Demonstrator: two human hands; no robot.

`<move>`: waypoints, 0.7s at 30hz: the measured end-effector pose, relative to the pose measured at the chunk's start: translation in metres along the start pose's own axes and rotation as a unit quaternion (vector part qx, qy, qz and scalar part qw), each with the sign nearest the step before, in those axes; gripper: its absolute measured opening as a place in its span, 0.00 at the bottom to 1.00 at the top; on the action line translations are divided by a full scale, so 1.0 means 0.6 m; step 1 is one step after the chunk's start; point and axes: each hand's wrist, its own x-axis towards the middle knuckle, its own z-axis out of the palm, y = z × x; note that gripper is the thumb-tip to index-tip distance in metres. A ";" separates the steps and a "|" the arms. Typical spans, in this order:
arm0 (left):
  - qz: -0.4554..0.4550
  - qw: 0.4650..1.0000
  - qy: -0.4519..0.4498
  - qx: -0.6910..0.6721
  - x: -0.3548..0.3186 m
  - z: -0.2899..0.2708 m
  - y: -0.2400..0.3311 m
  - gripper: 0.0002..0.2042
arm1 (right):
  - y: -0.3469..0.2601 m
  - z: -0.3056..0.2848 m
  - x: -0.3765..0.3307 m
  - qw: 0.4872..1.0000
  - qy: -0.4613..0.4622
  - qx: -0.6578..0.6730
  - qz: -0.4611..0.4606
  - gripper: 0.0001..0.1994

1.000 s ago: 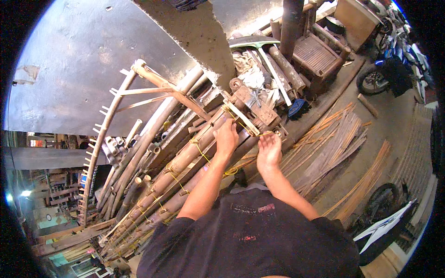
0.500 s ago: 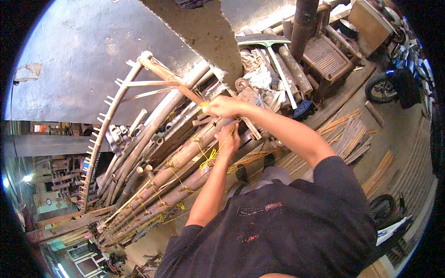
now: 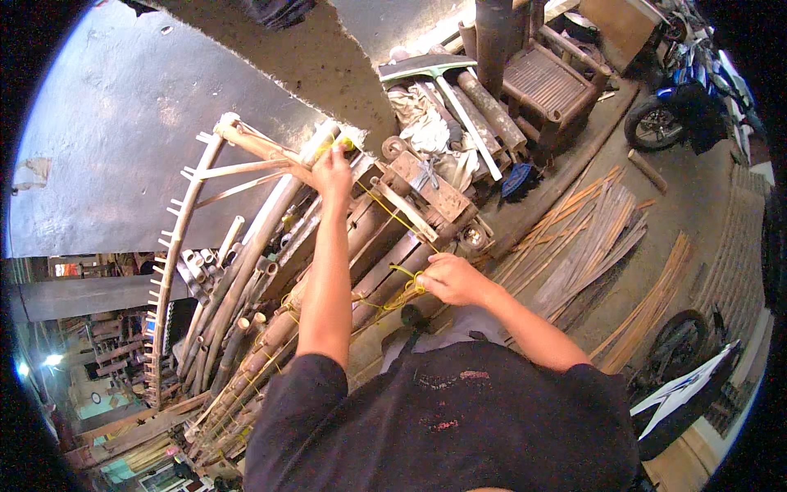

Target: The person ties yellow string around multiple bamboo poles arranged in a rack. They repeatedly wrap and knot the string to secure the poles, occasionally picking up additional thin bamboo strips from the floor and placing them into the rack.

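Note:
Long bamboo poles [image 3: 283, 324], bound with yellow cord, run diagonally from the lower left toward the middle. A stretch of yellow cord [image 3: 392, 211] slants taut between my hands. My left hand [image 3: 332, 174] is raised beyond the poles, closed, with yellow cord showing at its fingertips; the exact grip is partly hidden. Nearer to me, my right hand [image 3: 449, 279] pinches a looped part of the cord beside the pole ends. A curved bamboo frame with pegs [image 3: 176, 234] stands at the left, its upper bar [image 3: 266, 149] reaching close to my left hand.
A rough concrete pillar [image 3: 324, 66] rises ahead. Beyond the pole ends are a wooden block [image 3: 430, 187], a green-edged squeegee-like tool [image 3: 455, 107] and a blue brush [image 3: 516, 180]. A bamboo chair [image 3: 549, 86] stands farther right. Split strips [image 3: 586, 238] lie on the floor.
My hands have parted and swapped reach: the left has moved up and away past the poles, the right back toward me. The cord now stretches between them. The view has shifted too.

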 end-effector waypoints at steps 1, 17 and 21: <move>0.087 0.956 0.048 0.277 0.005 0.009 -0.060 0.15 | -0.008 0.010 -0.008 0.995 0.052 0.073 0.039 0.19; -0.068 0.913 -0.246 0.320 -0.389 -0.551 -0.170 0.16 | -0.198 0.507 0.008 0.506 -0.090 0.757 0.403 0.19; -0.037 0.908 -0.190 0.372 -0.465 -0.507 -0.233 0.20 | -0.247 0.568 0.133 0.645 0.461 0.588 0.161 0.14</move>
